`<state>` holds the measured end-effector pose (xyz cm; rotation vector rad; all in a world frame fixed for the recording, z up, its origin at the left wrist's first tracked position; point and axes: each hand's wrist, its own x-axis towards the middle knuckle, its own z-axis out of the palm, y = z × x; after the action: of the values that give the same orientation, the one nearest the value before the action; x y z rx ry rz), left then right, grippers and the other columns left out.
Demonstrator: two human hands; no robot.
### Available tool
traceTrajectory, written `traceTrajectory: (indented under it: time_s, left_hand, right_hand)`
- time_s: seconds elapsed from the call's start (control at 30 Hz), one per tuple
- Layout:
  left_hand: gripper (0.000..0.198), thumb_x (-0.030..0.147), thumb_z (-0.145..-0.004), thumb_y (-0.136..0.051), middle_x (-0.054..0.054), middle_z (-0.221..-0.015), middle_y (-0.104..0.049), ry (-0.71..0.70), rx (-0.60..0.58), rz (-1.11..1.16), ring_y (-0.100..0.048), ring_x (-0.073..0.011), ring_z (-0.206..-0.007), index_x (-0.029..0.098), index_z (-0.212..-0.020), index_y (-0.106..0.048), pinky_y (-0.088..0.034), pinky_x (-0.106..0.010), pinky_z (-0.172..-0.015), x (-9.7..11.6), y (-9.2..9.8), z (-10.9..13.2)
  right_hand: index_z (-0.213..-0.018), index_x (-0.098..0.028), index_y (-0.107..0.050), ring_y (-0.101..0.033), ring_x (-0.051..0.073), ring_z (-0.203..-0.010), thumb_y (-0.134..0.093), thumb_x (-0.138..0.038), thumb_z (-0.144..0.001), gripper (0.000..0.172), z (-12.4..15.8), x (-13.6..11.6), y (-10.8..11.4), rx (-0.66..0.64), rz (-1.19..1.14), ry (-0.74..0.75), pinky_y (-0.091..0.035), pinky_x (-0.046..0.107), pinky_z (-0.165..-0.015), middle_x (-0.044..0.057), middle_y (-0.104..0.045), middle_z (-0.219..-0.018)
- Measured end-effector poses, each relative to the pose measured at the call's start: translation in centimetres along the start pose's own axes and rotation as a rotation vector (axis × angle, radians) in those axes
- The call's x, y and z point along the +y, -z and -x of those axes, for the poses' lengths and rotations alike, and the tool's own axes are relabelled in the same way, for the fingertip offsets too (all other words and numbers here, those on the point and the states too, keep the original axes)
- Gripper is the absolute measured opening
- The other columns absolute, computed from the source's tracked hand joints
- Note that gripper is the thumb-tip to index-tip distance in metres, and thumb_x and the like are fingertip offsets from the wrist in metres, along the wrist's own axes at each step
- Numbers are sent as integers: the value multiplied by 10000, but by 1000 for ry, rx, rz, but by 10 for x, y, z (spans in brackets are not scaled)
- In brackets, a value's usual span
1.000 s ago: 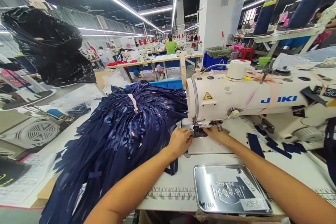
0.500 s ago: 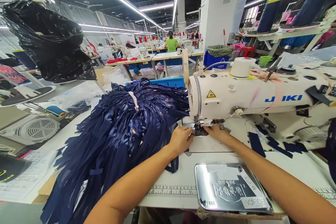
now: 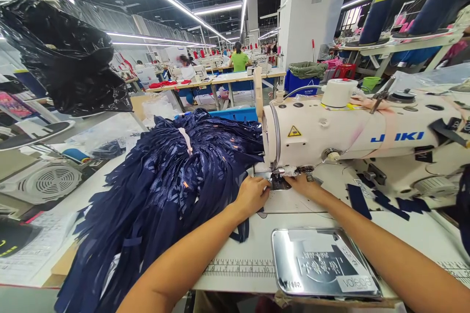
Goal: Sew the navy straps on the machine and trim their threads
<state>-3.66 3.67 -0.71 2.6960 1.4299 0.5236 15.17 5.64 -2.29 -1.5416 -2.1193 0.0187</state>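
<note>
White bench [image 3: 257, 244]: left hand [image 3: 253, 194] and right hand [image 3: 303, 185] are pressing close together at cream sewing machine [image 3: 330, 132], grip unclear; navy fabric-strip heap [image 3: 165, 181] crowding left edge, seemingly mid-batch.

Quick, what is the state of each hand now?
Left hand: palm down beside the presser foot, grip unclear.
Right hand: fingertips at it; cannot tell.

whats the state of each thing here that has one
left hand, palm down beside the presser foot
right hand, fingertips at the foot, grip hidden
navy strips, heaped left of the machine
tray, lying flat
black bag, hanging, bulging
</note>
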Motion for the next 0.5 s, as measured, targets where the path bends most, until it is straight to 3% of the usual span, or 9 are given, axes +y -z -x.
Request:
traceTrajectory:
  time_s: [0.5]
  left_hand:
    - [135, 124, -783, -518, -14, -708, -618, -23, 9, -10, -576, -152, -706, 165, -828, -638, -370, -274, -690, 1, 1, 2]
  right_hand:
    - [-938, -243, -647, -635, 240, -814, -399, -247, -787, 290, -9, -9, 4, -1, -265, -40, -507, 396, -760, 57, -693, -829]
